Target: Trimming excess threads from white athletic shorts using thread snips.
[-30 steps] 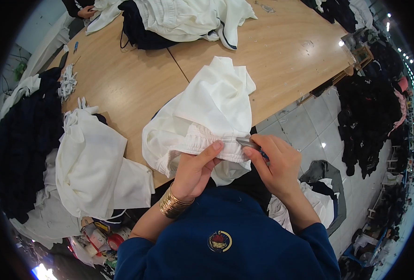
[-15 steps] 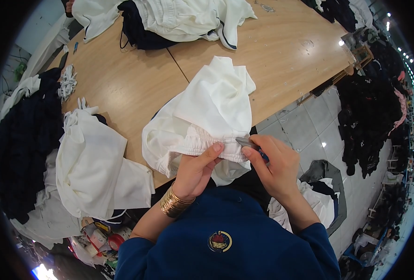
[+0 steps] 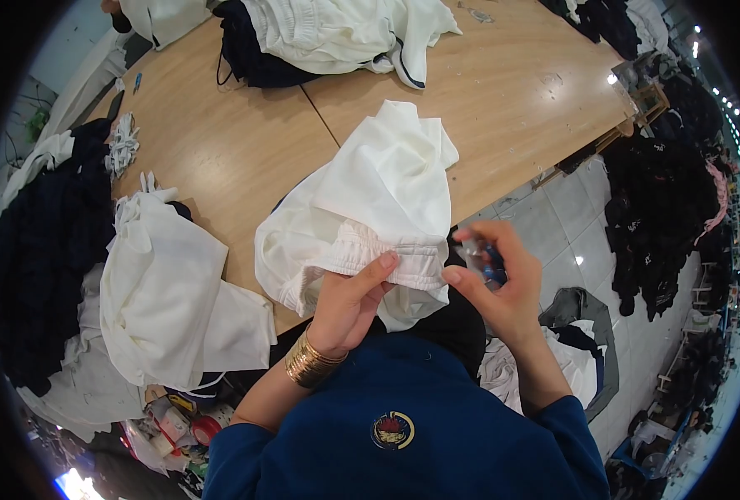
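Note:
White trousers or shorts [image 3: 386,171] with a gathered elastic waistband [image 3: 416,265] lie bunched over the near edge of the table. My left hand [image 3: 353,304], a stack of gold bangles at its wrist, pinches the waistband between thumb and fingers. Just right of the band, apart from the cloth, my right hand [image 3: 507,283] grips small thread snips [image 3: 488,265] with a metal blade and blue handle. Motion blurs the snips, so their blades' position is unclear.
A white garment [image 3: 161,292] hangs over the table edge at left, beside a dark pile [image 3: 45,258]. More white and navy garments [image 3: 328,37] lie across the wooden table [image 3: 503,108]. Black clothes [image 3: 653,217] cover floor at right; a grey bag [image 3: 607,333] holds white cloth.
My right hand has drawn the snips off the waistband, to the right, and its fingers have spread somewhat. The left hand keeps its pinch in place.

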A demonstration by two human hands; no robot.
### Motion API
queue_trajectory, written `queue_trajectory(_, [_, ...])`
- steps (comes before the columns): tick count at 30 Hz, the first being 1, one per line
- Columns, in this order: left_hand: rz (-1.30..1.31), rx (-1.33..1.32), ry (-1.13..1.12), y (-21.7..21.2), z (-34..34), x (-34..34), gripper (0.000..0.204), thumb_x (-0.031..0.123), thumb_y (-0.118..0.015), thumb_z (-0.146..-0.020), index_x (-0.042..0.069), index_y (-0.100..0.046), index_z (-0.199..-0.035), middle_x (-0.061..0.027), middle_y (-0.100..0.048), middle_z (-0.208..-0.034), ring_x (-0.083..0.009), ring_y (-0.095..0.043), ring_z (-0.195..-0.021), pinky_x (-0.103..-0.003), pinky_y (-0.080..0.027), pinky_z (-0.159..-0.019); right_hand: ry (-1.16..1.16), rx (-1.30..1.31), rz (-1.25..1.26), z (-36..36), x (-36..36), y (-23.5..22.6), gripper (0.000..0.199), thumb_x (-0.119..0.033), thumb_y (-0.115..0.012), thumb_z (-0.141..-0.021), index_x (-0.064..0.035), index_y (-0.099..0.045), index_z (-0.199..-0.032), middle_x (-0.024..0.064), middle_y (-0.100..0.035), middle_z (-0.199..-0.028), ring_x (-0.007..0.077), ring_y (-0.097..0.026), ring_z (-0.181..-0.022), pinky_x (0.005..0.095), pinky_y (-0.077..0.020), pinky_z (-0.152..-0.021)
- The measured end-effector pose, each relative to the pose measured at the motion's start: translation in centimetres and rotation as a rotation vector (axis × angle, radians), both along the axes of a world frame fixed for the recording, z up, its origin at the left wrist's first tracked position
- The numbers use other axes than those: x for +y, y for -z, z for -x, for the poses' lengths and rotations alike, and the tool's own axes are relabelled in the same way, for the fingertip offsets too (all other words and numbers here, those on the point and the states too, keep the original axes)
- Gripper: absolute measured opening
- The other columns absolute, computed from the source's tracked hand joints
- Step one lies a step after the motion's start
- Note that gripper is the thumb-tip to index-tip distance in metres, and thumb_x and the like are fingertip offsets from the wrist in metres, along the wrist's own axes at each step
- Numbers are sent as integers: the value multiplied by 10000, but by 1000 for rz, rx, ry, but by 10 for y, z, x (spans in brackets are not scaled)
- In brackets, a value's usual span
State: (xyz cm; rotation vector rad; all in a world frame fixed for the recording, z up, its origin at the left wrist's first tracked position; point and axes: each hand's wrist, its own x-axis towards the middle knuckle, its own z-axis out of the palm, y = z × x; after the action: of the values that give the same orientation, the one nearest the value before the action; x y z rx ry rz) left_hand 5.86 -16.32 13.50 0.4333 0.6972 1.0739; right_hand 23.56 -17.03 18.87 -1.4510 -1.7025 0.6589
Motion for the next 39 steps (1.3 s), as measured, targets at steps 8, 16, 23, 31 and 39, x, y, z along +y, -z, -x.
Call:
queue_trajectory(8, [6,16,52,-7,-2,0,463,49,-598,-842,37,-401,-1261,-75,-533,-1174,-177,-532,-1063,-333,-451,-880,-5,133,-2,3,8,16,129,-16,-648,-762,-27,-593,-878,-6,-550,-705,50,-439,-602,190,-350,-543])
queue_trajectory(16, [-5,50,40,-12,0,2,470,96,-542,-872,40,-358,-1301,-86,-515,-1222,-214,-531,-1091,-386,-464,-889,45,132,-38,-3,12,-4,160,-141,-668,-788,-35,-571,-859,19,-576,-694,88,-502,-577,211,-402,-548])
queue_trajectory(23, [25,26,-18,-14,-1,1,397,71,-601,-844,24,-449,-1208,-74,-573,-1100,-164,-577,-983,-315,-492,-806,-103,-285,-233,-8,6,-2,300,-216,-742,-691,-56,-578,-884,45,-569,-699,188,-541,-568,272,-422,-522])
queue_trajectory(31, [18,73,48,-20,1,7,417,104,-547,-879,37,-400,-1264,-72,-538,-1175,-172,-547,-1056,-345,-478,-869,-135,-215,-126,-8,-1,-3,315,-209,-725,-709,-54,-574,-938,55,-572,-728,206,-540,-601,287,-422,-537])
queue_trajectory(39, [-131,125,92,-6,7,6,481,-8,-601,-803,25,-412,-1243,-104,-548,-1153,-214,-559,-1035,-368,-490,-868,-48,-226,-49,-6,-7,0,303,-208,-707,-738,-53,-571,-960,60,-570,-732,206,-546,-613,286,-431,-554])
